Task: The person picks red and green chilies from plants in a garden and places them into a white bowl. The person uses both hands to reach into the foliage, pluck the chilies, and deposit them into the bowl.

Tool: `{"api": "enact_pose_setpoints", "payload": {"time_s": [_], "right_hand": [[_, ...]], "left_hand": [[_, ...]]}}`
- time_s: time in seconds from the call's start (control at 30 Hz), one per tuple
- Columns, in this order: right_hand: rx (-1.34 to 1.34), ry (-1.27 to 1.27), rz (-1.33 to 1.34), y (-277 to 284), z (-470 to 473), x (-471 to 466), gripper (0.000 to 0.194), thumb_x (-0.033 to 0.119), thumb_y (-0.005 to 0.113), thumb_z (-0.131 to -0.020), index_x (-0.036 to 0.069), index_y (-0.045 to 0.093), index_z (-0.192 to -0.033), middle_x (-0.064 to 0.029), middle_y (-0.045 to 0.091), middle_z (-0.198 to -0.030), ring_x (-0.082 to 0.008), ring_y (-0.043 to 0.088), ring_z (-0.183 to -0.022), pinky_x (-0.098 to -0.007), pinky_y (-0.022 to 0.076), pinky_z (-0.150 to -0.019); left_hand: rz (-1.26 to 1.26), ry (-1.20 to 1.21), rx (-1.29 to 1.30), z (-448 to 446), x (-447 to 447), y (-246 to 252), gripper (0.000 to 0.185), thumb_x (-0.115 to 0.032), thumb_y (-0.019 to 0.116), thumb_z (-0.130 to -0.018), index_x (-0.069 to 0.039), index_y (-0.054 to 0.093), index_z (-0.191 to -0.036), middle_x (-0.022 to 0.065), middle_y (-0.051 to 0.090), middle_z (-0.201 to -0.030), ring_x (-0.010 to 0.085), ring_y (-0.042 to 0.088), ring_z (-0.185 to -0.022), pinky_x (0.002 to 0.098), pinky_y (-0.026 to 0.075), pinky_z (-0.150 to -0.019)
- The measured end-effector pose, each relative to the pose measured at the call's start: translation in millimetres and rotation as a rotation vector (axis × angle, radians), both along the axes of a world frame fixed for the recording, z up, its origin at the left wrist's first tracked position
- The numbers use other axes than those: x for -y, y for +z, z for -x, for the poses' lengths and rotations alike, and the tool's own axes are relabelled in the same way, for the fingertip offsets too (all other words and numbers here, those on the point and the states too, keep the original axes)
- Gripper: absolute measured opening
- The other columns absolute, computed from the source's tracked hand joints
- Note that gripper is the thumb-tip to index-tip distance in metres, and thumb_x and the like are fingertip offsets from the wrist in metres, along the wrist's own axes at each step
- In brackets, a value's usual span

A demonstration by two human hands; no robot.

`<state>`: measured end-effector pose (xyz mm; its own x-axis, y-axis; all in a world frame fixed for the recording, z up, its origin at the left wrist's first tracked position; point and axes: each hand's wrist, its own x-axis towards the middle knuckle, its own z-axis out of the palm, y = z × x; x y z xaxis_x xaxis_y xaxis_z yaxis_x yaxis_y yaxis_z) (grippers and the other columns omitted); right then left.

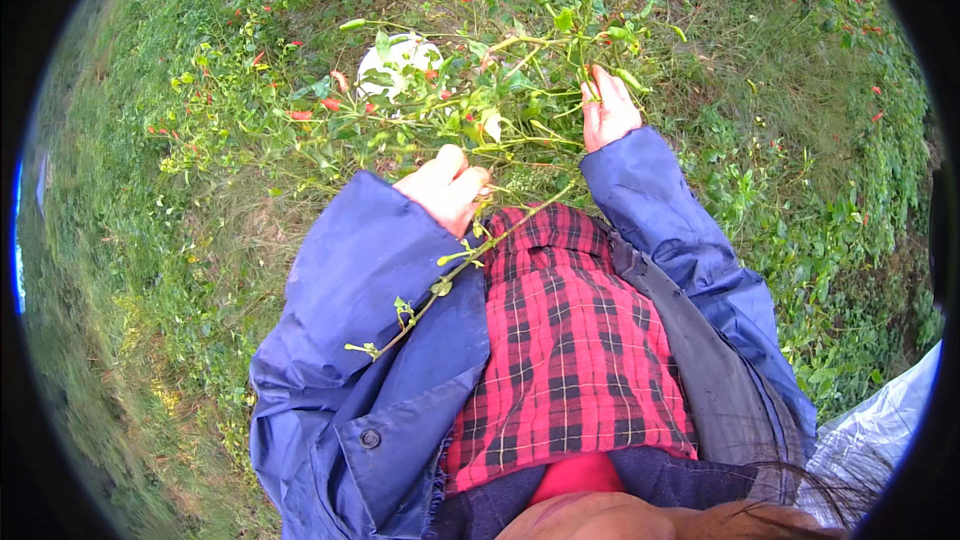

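Observation:
A chili pepper plant (525,101) with red and green chili peppers spreads before me. My left hand (448,187) is at its lower branches, fingers curled around a thin stem or something small that I cannot make out. My right hand (609,109) reaches up among the leaves, its fingers at a stem beside a green chili pepper (631,80); whether they grip it cannot be told. Behind the leaves, between and beyond the hands, shows a white rounded thing (401,64), partly hidden. A leafy branch (480,251) slants across the front of my blue jacket.
More chili plants (825,240) with red peppers stand at the right, and others (225,82) at the left. Dry grass (262,225) lies between the stems. Translucent plastic sheeting (874,427) is at the lower right.

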<state>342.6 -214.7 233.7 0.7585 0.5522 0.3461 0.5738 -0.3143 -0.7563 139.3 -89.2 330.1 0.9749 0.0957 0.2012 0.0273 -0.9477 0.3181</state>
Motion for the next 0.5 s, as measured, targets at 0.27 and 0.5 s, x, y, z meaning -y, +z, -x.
{"api": "enact_pose_setpoints", "payload": {"time_s": [0.27, 0.5], "right_hand": [[0.067, 0.061, 0.101, -11, 17, -6, 0.041, 0.015, 0.047, -0.084, -0.002, 0.036, -0.12, -0.0186, 0.05, -0.108, -0.0285, 0.055, -0.088, -0.032, 0.0453, -0.076], [0.063, 0.092, 0.099, -30, 25, -3, 0.042, 0.022, 0.046, -0.084, 0.002, 0.036, -0.12, -0.021, 0.054, -0.099, -0.0347, 0.056, -0.081, -0.0372, 0.0455, -0.071]], "left_hand": [[0.37, -0.129, -0.137, 28, 11, 56, 0.01, -0.009, 0.057, -0.069, -0.006, 0.047, -0.07, 0.0072, 0.039, -0.065, 0.0206, 0.047, -0.056, 0.0307, 0.04, -0.048], [1.156, 0.277, 0.4, 48, 7, 117, 0.017, -0.004, 0.049, -0.078, -0.007, 0.039, -0.065, 0.0034, 0.043, -0.064, 0.0077, 0.039, -0.05, 0.0192, 0.031, -0.043]]}}
